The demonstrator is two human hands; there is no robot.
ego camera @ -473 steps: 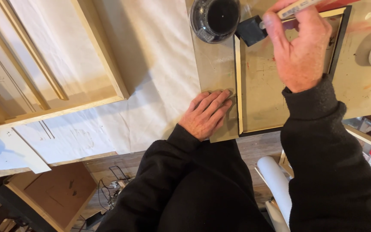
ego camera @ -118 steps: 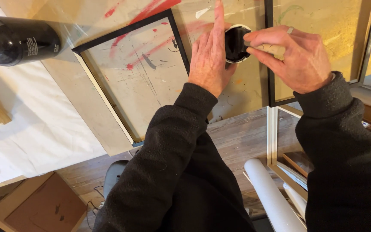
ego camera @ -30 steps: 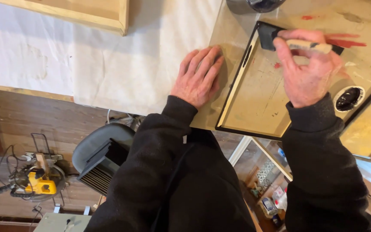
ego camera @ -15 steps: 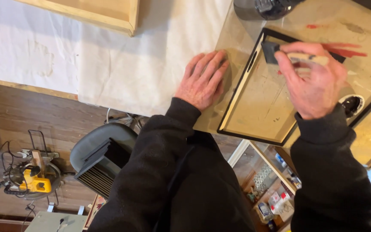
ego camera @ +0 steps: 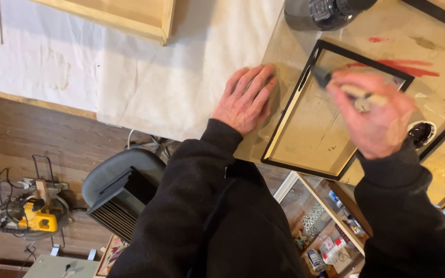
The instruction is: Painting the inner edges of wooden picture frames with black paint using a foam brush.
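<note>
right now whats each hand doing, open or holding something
Left hand: open, flat on the table beside the black frame, holding nothing.
Right hand: closed on a brush over the frame.

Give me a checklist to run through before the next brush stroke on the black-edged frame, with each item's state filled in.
1. Left hand flat on the table beside the frame, steadying: ok.
2. Right hand grips the foam brush: ok, though blurred.
3. Brush tip at the frame's top edge: ok.
4. Paint load on the brush: cannot tell.
5. Small open paint pot within reach by the right wrist: ok.
6. Dark jar clear of the frame's corner: ok.
</note>
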